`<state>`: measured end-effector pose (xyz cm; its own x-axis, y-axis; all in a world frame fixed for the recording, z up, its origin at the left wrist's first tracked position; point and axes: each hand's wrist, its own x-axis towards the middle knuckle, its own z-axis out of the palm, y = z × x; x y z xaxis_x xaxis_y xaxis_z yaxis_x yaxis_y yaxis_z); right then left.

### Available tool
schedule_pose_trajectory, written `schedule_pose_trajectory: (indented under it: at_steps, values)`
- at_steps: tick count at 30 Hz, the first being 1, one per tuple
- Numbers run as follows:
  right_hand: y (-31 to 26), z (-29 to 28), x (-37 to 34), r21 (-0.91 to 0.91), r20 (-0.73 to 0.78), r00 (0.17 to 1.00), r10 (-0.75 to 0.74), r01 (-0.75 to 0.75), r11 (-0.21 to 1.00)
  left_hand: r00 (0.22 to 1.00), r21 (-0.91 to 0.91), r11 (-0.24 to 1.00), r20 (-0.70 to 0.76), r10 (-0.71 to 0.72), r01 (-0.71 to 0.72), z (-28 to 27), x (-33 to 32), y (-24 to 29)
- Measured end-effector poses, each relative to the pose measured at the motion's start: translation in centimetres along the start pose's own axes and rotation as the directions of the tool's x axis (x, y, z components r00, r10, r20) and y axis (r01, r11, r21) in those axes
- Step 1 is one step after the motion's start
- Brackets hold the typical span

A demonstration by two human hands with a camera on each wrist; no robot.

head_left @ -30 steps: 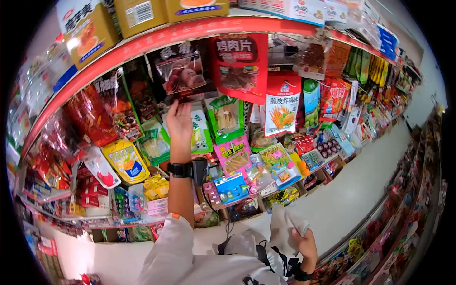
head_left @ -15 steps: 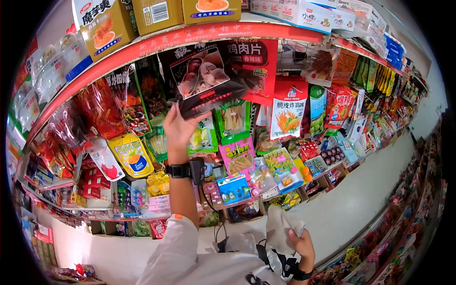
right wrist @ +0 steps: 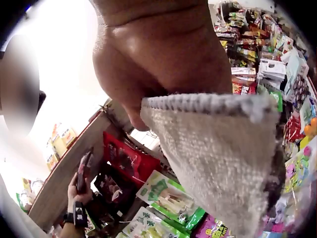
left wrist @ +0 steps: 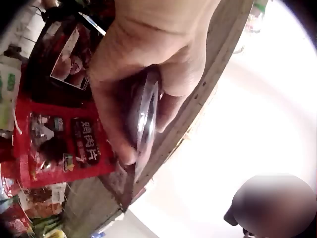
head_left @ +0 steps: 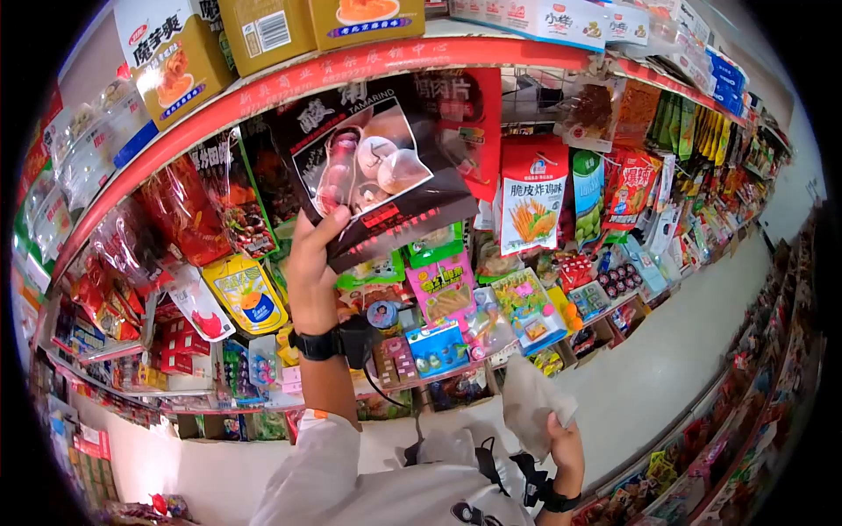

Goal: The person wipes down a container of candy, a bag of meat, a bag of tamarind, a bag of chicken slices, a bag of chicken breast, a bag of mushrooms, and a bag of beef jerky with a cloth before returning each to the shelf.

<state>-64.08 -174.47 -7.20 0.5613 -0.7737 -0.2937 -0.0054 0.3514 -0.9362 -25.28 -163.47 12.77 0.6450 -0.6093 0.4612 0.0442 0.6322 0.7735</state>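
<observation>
My left hand (head_left: 314,263) grips the lower left part of a black tamarind bag (head_left: 377,171), thumb over its printed front. The bag tilts out in front of the hanging packs. From the left wrist view, the bag (left wrist: 146,114) shows edge-on between thumb and fingers. Another dark bag (left wrist: 74,64) with a similar picture hangs behind. Partly covered by the held bag is a red chicken-slice bag (head_left: 482,118). Low on the right, my right hand (head_left: 566,445) pinches a beige cloth (head_left: 535,405), which hangs as a flap in the right wrist view.
A red shelf edge (head_left: 351,68) runs above, with brown boxes (head_left: 267,35) on top. Green packs (head_left: 436,245) and a pink pack (head_left: 441,289) hang below. Small toys and sweets fill the lower shelf. Another stocked rack (head_left: 745,386) stands across the aisle floor (head_left: 667,342).
My left hand went from touching the hanging tamarind bag's bottom edge to gripping the bag, which has come outward and tilted. The right hand keeps the cloth, its flap shifting slightly.
</observation>
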Motion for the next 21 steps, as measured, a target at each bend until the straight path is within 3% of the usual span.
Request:
schedule_pose_trajectory:
  at_steps: [1,2,3,5,6,7,9,11,12,13,15,16,17,18,19,21]
  values:
    - [0.1,-0.2,0.3,0.057,-0.02,1.0,0.011,-0.01,0.998,0.991,0.06,0.998,-0.132,0.037,-0.029,0.3,-0.8,-0.3]
    - [0.1,-0.3,0.7,0.115,-0.041,0.999,0.018,-0.013,0.993,0.999,0.055,0.998,-0.031,0.022,-0.02,0.0,-1.4,-0.4]
    - [0.0,-0.3,1.0,0.174,-0.065,0.998,0.024,-0.013,0.985,0.993,0.024,0.999,-0.115,0.03,-0.027,2.3,-2.6,0.1]
    - [-1.1,0.1,1.3,0.183,-0.126,0.992,-0.03,0.053,0.982,0.999,0.064,0.997,-0.003,-0.035,0.035,1.6,-3.5,-0.1]
    - [-1.7,0.4,1.6,0.186,-0.156,0.986,-0.059,0.088,0.979,0.997,0.047,0.998,-0.064,-0.04,0.043,3.0,-4.2,0.0]
    - [-2.1,0.3,1.9,0.212,-0.189,0.981,-0.046,0.087,0.973,0.984,0.039,0.983,-0.038,-0.176,0.178,3.1,-4.9,0.2]
    - [-3.3,0.5,2.6,0.266,-0.251,0.968,-0.016,0.085,0.96,0.955,0.096,0.952,-0.094,-0.281,0.289,6.4,-6.9,0.9]
    - [-6.4,2.5,2.6,0.268,-0.363,0.918,-0.157,0.265,0.926,0.947,0.168,0.932,-0.056,-0.317,0.322,6.2,-8.8,-1.9]
    - [-8.2,3.8,2.2,0.261,-0.425,0.879,-0.218,0.349,0.9,0.921,0.106,0.915,-0.053,-0.386,0.389,7.3,-9.6,-2.2]
    - [-9.5,4.7,1.9,0.12,-0.404,0.844,-0.352,0.431,0.894,0.935,0.146,0.925,-0.012,-0.354,0.352,7.0,-10.5,-4.0]
    - [-11.7,6.2,1.4,-0.16,-0.307,0.75,-0.586,0.566,0.809,0.89,0.21,0.878,0.067,-0.451,0.429,8.7,-11.6,-4.7]
    - [-12.8,6.9,1.0,-0.311,-0.19,0.757,-0.625,0.557,0.77,0.902,0.3,0.88,0.116,-0.416,0.368,9.6,-12.4,-5.7]
    - [-14.4,8.4,0.8,-0.449,-0.053,0.709,-0.703,0.612,0.651,0.908,0.381,0.874,0.166,-0.384,0.3,10.3,-13.3,-6.8]
    - [-16.0,9.8,0.7,-0.551,0.085,0.641,-0.763,0.668,0.5,0.888,0.553,0.786,0.166,-0.429,0.277,10.8,-14.1,-7.5]
    - [-17.2,11.6,0.4,-0.605,0.252,0.49,-0.834,0.752,0.26,0.867,0.28,0.886,0.24,-0.436,0.368,11.6,-14.7,-8.5]
    - [-16.8,11.9,-0.2,-0.668,0.622,0.536,-0.571,0.744,-0.029,0.89,0.38,0.891,0.274,-0.364,0.248,10.8,-14.4,-8.2]
